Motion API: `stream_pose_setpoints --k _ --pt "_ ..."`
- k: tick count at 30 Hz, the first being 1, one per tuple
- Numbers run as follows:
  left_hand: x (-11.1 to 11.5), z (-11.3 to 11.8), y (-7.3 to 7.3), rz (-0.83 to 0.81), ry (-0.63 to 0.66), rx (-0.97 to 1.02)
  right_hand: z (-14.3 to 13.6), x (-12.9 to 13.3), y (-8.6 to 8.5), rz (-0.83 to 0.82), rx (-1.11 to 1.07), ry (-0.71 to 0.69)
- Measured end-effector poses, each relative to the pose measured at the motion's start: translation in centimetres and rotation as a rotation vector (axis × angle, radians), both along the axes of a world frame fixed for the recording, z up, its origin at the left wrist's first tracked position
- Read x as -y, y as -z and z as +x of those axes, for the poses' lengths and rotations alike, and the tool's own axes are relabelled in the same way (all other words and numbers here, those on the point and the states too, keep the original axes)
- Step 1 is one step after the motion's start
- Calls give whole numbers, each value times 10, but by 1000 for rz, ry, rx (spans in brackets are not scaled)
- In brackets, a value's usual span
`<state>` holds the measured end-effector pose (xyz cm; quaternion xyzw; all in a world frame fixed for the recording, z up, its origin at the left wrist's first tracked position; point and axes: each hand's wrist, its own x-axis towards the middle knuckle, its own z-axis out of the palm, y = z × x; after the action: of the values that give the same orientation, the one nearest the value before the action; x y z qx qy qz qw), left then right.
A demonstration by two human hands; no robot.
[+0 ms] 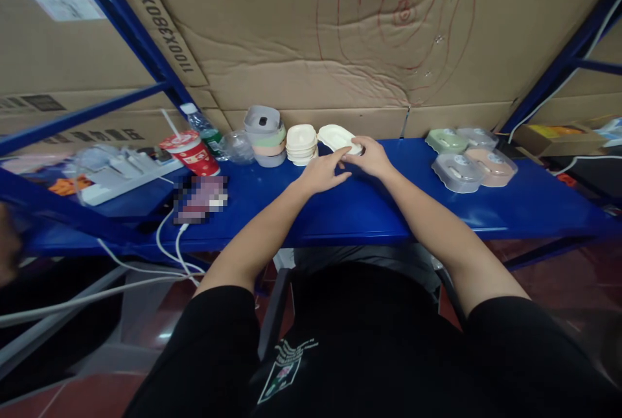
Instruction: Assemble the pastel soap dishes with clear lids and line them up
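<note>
My right hand (372,159) is closed on the right end of a cream-coloured shallow dish (335,137), tilted above the blue table. My left hand (324,172) meets its near edge, fingers stretched toward my right hand and thumb held apart. Whether those fingertips touch the dish or only the other hand is hard to see. Just left of the dish stands a stack of cream bowls (302,144). Beside that rises a stack of grey, green and peach containers (265,136). On the right sit several lidded containers with clear tops (459,173).
A red paper cup with a straw (197,153), a plastic bottle (207,133) and a blurred-out object (201,199) with white cables occupy the left. A white rack (126,175) lies beyond the blue post. Cardboard (291,35) walls the back. Another person's hand (7,243) shows at far left.
</note>
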<state>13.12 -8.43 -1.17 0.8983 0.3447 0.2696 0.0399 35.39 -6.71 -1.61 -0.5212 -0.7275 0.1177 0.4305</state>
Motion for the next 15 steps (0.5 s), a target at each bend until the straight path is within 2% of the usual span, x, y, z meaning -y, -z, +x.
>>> stream_pose_setpoints --k 3,8,11,15 --pt "-2 0 4 29 -82 59 -4 -1 5 -57 -25 -113" --pt "-24 -26 -4 91 -278 298 -9 9 0 -59 20 -293" --pt "-44 -48 -4 111 -368 411 -9 14 -3 -18 141 -304" --pt "-72 -78 7 40 -455 473 -6 14 -2 -55 289 -270"
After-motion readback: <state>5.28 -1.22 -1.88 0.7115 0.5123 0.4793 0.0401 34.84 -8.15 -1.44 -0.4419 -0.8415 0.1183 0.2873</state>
